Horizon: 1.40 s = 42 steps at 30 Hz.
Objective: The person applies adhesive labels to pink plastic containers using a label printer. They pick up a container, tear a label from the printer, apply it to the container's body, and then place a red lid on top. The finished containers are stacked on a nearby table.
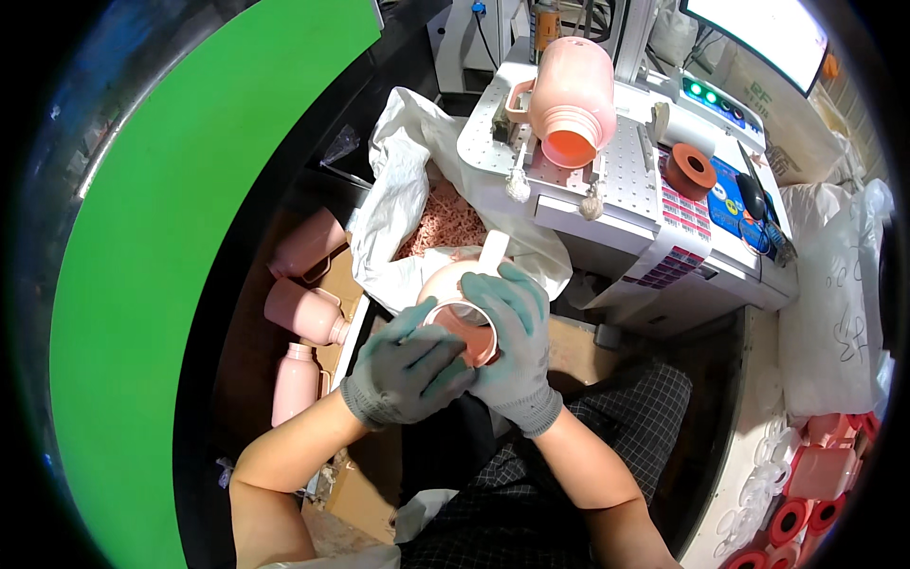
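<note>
A pink plastic jug body [447,282] is held above my lap, its open round mouth tilted toward me and its handle pointing away. My left hand [406,372], in a grey-green glove, grips the mouth from the left, with its fingers at the rim and partly over the opening. On the other side my right hand [517,353], gloved alike, wraps the neck and shoulder. The fingers hide much of the jug, and whether anything small is pinched at the rim cannot be seen.
Beyond the jug stands a white sack [391,156] of pink shavings [445,220]. Several pink jugs [301,308] lie at left, beside a green conveyor belt [180,237]. Another pink jug [576,81] rests on a perforated machine table [633,175]. Red and clear parts [820,472] lie at right.
</note>
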Each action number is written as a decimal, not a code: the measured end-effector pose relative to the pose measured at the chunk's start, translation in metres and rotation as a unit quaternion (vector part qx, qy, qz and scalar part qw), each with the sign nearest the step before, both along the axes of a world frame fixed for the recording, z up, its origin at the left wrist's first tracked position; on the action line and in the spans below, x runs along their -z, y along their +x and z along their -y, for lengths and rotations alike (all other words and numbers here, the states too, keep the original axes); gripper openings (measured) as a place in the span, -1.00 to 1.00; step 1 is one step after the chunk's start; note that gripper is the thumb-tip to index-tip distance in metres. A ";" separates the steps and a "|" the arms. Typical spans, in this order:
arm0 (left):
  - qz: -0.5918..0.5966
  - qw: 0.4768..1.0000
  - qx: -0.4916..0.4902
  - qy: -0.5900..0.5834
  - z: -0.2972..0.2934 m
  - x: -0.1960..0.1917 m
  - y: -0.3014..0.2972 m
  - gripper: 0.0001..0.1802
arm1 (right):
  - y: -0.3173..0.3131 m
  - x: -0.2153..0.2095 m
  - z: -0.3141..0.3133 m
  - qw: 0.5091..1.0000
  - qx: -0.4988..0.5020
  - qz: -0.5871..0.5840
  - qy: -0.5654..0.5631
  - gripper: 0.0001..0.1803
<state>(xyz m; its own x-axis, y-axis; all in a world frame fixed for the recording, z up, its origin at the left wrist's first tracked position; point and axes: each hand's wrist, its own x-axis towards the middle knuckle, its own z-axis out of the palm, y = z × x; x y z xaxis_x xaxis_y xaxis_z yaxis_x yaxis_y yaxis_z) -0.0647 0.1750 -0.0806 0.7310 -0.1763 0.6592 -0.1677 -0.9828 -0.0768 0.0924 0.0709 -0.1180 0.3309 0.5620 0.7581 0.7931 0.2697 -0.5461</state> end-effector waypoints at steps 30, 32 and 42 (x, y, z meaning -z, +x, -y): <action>-0.013 0.873 -0.141 -0.467 0.013 0.038 0.017 -0.15 | 0.019 0.054 -0.027 0.998 0.005 -0.048 0.033 -0.42; -0.089 0.606 -0.103 -0.784 0.014 0.093 0.010 -0.09 | 0.013 0.033 0.005 0.998 -0.020 -0.046 0.034 -0.40; -0.216 0.788 0.039 -0.576 0.175 0.065 0.049 -0.04 | -0.006 0.000 0.341 0.944 0.245 -0.161 -0.154 -0.61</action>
